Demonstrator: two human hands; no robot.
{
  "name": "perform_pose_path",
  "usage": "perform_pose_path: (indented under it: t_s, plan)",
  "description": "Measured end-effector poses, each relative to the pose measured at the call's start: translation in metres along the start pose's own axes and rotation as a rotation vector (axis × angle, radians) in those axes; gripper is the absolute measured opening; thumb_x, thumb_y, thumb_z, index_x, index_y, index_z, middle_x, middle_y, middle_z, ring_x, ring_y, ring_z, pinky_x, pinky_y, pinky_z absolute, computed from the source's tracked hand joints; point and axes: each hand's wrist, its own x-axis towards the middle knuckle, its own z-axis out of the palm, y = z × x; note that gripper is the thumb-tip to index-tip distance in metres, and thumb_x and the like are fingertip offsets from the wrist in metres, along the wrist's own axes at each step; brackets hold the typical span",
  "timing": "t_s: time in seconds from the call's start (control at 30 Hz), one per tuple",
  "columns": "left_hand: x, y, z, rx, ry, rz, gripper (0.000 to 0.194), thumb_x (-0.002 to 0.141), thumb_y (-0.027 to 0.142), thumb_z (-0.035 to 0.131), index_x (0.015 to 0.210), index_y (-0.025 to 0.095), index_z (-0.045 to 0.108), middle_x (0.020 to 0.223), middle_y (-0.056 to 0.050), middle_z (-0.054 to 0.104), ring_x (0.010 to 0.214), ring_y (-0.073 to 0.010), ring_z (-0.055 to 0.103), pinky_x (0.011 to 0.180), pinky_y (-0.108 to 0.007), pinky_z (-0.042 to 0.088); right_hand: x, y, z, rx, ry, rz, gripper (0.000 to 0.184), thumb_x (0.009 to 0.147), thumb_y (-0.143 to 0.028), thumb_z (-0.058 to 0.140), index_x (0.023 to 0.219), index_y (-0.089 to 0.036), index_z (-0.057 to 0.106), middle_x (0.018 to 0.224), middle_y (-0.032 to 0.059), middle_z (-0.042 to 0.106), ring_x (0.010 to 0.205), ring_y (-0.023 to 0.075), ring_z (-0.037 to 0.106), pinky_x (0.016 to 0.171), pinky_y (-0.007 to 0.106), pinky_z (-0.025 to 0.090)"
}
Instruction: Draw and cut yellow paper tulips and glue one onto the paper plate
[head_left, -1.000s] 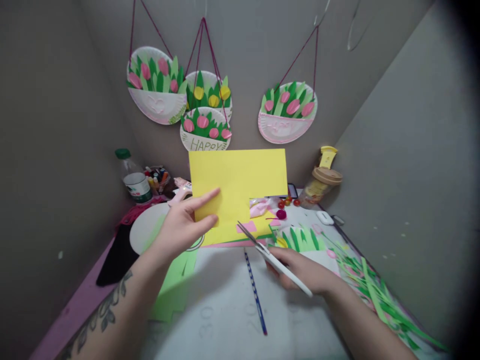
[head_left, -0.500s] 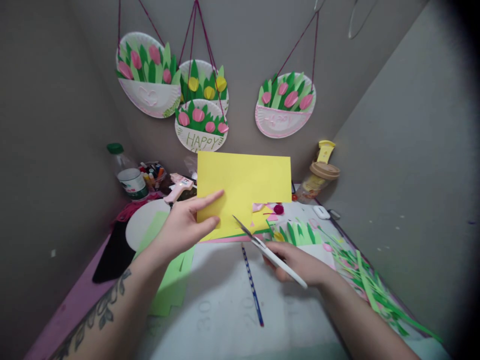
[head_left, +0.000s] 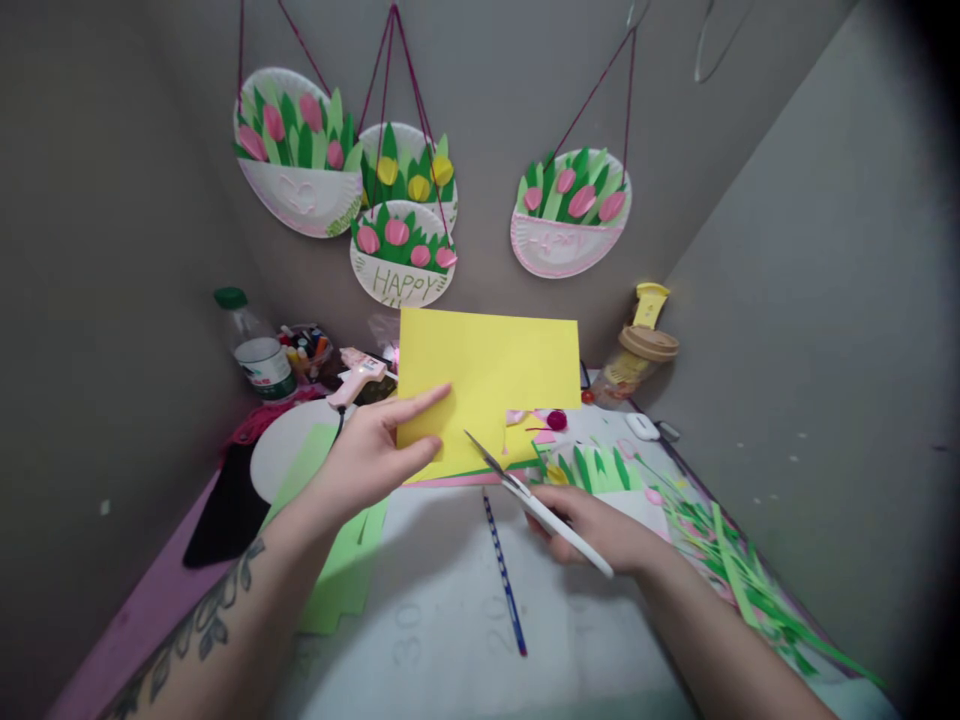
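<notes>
My left hand (head_left: 382, 445) grips a yellow sheet of paper (head_left: 487, 360) by its left side, index finger and thumb lying across the front, the other fingers hidden behind. The sheet is tilted up over the table, and its lower right corner has been cut away. In my right hand (head_left: 577, 525) is a pair of scissors (head_left: 544, 510) with white handles. Their blades look closed or nearly so and lie over the lower edge of the yellow paper. Below the scissors, a blue patterned pencil (head_left: 505, 575) rests on the white table covering (head_left: 435, 650).
Light green paper (head_left: 341, 580), a white disc (head_left: 281, 450) and a pink glue gun (head_left: 356, 378) lie left. Green paper scraps (head_left: 742, 565) cover the right edge. A bottle (head_left: 259, 345) and lidded cup (head_left: 637, 355) stand behind. Paper-plate baskets (head_left: 574, 215) hang on the wall.
The yellow sheet has tilted very slightly, its top edge a little lower in view. Both hands and the scissors keep nearly the same places.
</notes>
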Motion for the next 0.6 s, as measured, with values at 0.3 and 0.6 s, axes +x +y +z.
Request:
perform_pose_path:
  t_s: [0.3, 0.6]
  plan:
    - [0.0012, -0.0044, 0.0013, -0.056, 0.000, 0.011, 0.055, 0.076, 0.029, 0.065, 0.129, 0.023, 0.058, 0.127, -0.005, 0.063, 0.104, -0.0211, 0.065, 0.079, -0.027, 0.055, 0.0004, -0.0007, 0.0003, 0.010, 0.011, 0.021, 0.021, 0.050, -0.017, 0.049, 0.071, -0.019, 0.047, 0.071, -0.0020, 0.046, 0.066, 0.0131, 0.039, 0.056, 0.023, 0.033]
    - [0.0003, -0.0052, 0.0022, -0.094, 0.014, -0.008, 0.056, 0.076, 0.031, 0.066, 0.131, 0.022, 0.056, 0.129, -0.008, 0.062, 0.102, -0.0204, 0.064, 0.079, -0.027, 0.055, 0.0011, -0.0008, 0.0017, 0.004, 0.041, -0.008, 0.018, 0.052, -0.018, 0.050, 0.069, -0.020, 0.044, 0.071, -0.0021, 0.045, 0.064, 0.0121, 0.038, 0.054, 0.022, 0.032]
